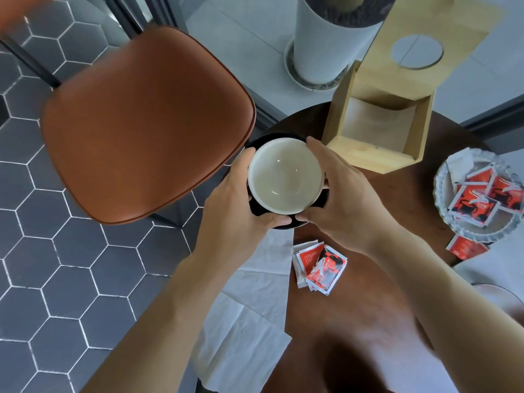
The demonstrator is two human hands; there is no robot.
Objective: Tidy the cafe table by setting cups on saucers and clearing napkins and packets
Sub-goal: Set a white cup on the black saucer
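Cup sits on its saucer, gripped by my left hand and right hand; napkin and packets remain on the tabletop.

Between the hands the cup is white inside with a black outer wall, over a black saucer; the worktop beneath is dark reddish brown; below the hands a napkin is plain white; just below the right hand the packets are red, white and black; farther right a clear ridged glass dish carries the same packets; beyond the hands the box is pale wood; left of them a rust-brown chair seat over dark grey hexagon floor tiles with white grout.
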